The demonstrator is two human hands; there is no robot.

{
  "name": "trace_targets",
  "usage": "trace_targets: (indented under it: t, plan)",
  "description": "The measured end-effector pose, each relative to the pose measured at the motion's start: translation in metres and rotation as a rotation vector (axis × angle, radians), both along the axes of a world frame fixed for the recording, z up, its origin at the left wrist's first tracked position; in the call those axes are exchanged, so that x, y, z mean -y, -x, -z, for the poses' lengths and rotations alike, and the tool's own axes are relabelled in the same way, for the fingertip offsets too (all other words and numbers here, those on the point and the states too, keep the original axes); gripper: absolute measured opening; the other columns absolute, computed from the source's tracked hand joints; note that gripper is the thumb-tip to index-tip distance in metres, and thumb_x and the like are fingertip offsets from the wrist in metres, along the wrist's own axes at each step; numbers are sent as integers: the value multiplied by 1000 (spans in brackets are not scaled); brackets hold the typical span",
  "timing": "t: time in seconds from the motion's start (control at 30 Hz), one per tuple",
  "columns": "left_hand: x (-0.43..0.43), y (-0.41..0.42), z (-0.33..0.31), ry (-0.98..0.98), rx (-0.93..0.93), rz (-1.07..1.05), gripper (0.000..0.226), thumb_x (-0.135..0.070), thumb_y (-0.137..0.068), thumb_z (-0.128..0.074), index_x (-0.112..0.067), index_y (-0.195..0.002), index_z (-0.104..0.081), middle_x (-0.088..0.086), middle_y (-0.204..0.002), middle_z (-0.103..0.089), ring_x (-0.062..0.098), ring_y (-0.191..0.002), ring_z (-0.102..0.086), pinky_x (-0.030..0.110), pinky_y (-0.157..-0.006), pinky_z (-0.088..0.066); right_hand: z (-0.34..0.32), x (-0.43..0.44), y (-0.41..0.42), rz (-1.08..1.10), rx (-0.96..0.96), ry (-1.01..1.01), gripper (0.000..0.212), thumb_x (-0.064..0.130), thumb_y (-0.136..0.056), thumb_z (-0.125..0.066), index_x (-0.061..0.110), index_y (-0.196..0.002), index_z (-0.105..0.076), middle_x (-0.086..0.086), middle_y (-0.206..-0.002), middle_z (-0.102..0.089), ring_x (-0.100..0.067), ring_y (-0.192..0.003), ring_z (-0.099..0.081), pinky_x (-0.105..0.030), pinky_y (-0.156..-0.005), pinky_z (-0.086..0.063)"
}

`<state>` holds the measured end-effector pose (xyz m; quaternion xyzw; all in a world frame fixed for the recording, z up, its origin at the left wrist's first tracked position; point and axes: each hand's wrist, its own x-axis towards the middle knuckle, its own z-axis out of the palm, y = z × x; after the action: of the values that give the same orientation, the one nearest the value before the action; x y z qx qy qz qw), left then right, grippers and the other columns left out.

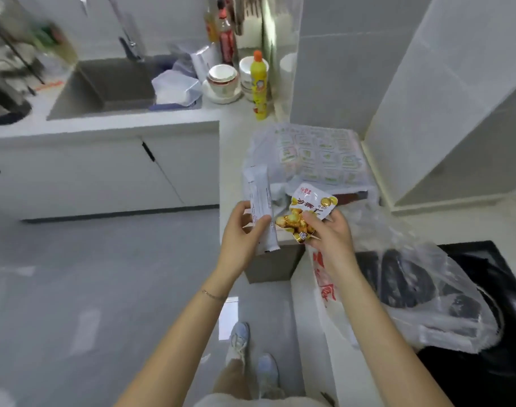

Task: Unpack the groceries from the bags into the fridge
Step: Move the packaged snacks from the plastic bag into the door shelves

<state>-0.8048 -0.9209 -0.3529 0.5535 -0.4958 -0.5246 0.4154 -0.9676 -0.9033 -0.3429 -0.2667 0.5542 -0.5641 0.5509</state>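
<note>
My left hand [245, 230] grips a long white sachet packet [261, 207] that stands nearly upright above the counter's edge. My right hand [330, 230] pinches a white snack packet printed with golden nuts [305, 214]. Both packets hang just in front of a white plastic bag with green print [318, 160] on the counter. A second, clear plastic bag with red characters [412, 292] lies crumpled at my right, partly over the black hob. No fridge is in view.
A black hob [485, 259] fills the right counter. The sink [110, 86] is at the far left, with a plastic container [176, 88], bowls [223, 77] and a yellow bottle [259, 83] behind. A white tiled wall [427, 83] rises on the right. Grey floor lies left.
</note>
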Motion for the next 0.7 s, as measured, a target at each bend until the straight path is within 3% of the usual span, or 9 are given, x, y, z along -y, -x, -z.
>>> trace_targets:
  t: [0.1, 0.2, 0.37, 0.43, 0.7]
  plan:
    - [-23, -58, -8, 15, -31, -210, 22, -19, -92, -66, -21, -110, -54, 1, -102, -70, 13, -81, -70, 24, -58, -54, -7, 9, -57, -196, -23, 29, 30, 7, -88, -66, 15, -117, -59, 4, -92, -75, -16, -84, -72, -31, -67, -57]
    - [-56, -111, -15, 17, -51, -388, 21, -15, -90, -67, -23, -103, -51, -3, -91, -73, 12, -76, -71, 28, -59, -55, -8, 11, -114, -323, 1, -3, 24, 15, -89, -66, 15, -114, -63, -2, -98, -75, -21, -90, -71, -32, -74, -57]
    - [-124, -190, -34, 77, -77, -671, 20, -12, -90, -67, -20, -98, -50, 13, -81, -72, 16, -66, -67, 27, -57, -52, -19, -14, -213, -603, 1, 6, 24, 24, -91, -63, 14, -113, -65, -5, -100, -74, -19, -89, -72, -34, -77, -57]
    - [-154, -220, -42, 106, -59, -773, 20, -13, -90, -68, -21, -98, -51, 7, -79, -73, 14, -65, -68, 25, -55, -52, -28, -33, -253, -733, -3, 53, 22, 23, -91, -63, 16, -112, -65, -3, -98, -75, -19, -89, -72, -31, -77, -58]
    - [-298, -322, -62, 209, -45, -1077, 23, -17, -90, -68, -16, -106, -52, 2, -89, -76, 16, -75, -72, 24, -61, -54, -62, -151, -393, -1080, -15, 196, 15, 19, -92, -62, 16, -107, -66, -4, -98, -75, -22, -90, -72, -35, -78, -60]
